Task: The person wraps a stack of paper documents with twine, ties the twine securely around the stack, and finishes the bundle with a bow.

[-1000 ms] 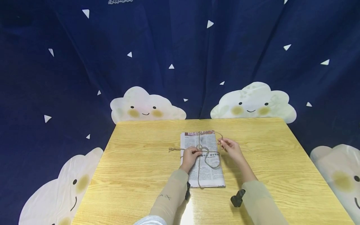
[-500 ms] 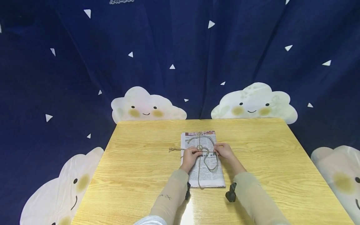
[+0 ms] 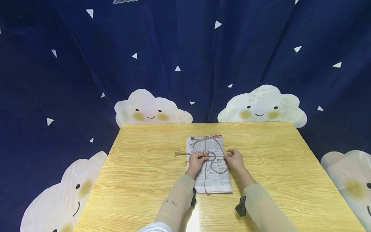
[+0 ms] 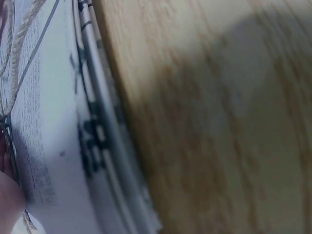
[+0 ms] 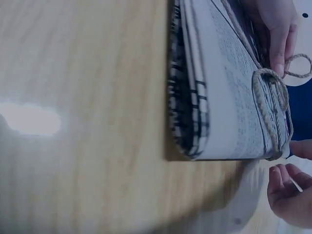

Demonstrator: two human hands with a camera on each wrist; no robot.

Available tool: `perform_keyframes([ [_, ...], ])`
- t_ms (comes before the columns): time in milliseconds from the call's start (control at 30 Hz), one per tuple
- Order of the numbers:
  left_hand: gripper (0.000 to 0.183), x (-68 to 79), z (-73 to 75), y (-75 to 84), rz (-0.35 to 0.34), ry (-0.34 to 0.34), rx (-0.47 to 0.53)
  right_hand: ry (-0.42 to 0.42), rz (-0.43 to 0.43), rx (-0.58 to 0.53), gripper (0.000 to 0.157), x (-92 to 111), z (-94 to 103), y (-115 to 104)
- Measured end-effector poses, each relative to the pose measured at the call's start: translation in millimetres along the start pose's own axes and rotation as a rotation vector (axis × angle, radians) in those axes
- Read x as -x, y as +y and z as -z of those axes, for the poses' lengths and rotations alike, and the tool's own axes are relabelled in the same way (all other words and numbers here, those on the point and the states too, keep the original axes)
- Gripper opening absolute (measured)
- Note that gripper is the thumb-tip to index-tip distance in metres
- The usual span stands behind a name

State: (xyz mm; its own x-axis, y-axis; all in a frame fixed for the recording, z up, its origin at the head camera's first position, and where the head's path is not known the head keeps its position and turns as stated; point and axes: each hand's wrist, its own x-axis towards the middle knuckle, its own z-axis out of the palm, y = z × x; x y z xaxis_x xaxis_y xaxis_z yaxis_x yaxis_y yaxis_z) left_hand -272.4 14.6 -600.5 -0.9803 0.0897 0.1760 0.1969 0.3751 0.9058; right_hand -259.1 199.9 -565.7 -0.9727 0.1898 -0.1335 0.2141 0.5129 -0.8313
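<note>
A stack of folded newspapers lies on the table with twine running round it lengthwise and crosswise. Near the crossing, my left hand pinches the twine, and a small loop stands up by its fingertips. At the stack's right edge is my right hand; the right wrist view shows a gap between its thumb and bent fingers, beside the twine at the edge. One loose twine end curves over the top of the papers; another frayed end sticks out left. Little of the left hand shows in its wrist view.
The wooden table extends around the papers on all sides. Behind it hangs a dark blue curtain with white triangles and smiling clouds. Black wrist devices sit on both forearms.
My right hand let go of the raised twine end, which now lies over the papers' top. It moved in to the right edge, then slightly outward. My left hand stayed put.
</note>
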Motion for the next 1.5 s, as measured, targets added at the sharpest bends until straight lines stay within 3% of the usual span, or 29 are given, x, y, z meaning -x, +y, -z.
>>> perform_keyframes([
  [267, 0.009, 0.5, -1.1, -1.0, 0.011, -0.008, 0.014, 0.020, 0.053, 0.121, 0.025, 12, 0.2, 6],
  [533, 0.008, 0.7, -2.1, -1.6, 0.008, -0.007, 0.029, -0.023, 0.253, 0.059, 0.013, -3, -6.9, 14],
  [700, 0.008, 1.5, -2.2, -1.2, 0.011, -0.014, 0.030, -0.064, 0.331, 0.034, 0.012, -9, -7.6, 12],
  [900, 0.009, 2.0, -0.8, 0.0, 0.011, -0.010, 0.014, 0.048, 0.394, 0.074, 0.014, -14, -14.6, 3],
  [1100, 0.009, 0.6, -0.6, 0.3, 0.015, -0.015, -0.001, 0.089, 0.329, 0.052, 0.018, -13, -23.5, 3],
  [1200, 0.009, 0.8, -0.2, 1.4, 0.021, -0.018, 0.000, 0.149, 0.285, 0.055, 0.019, -10, -22.8, 3],
  [1333, 0.009, 1.5, 0.8, 3.2, 0.026, -0.018, 0.014, 0.219, 0.111, 0.084, 0.027, 4, -16.2, -2],
  [1433, 0.009, 1.6, 1.1, 3.1, 0.016, -0.009, 0.016, 0.176, -0.034, 0.123, 0.032, 18, -12.0, -5],
  [1500, 0.009, 1.6, 0.7, 2.4, 0.010, -0.005, 0.017, 0.136, -0.075, 0.153, 0.029, 25, -11.3, -5],
])
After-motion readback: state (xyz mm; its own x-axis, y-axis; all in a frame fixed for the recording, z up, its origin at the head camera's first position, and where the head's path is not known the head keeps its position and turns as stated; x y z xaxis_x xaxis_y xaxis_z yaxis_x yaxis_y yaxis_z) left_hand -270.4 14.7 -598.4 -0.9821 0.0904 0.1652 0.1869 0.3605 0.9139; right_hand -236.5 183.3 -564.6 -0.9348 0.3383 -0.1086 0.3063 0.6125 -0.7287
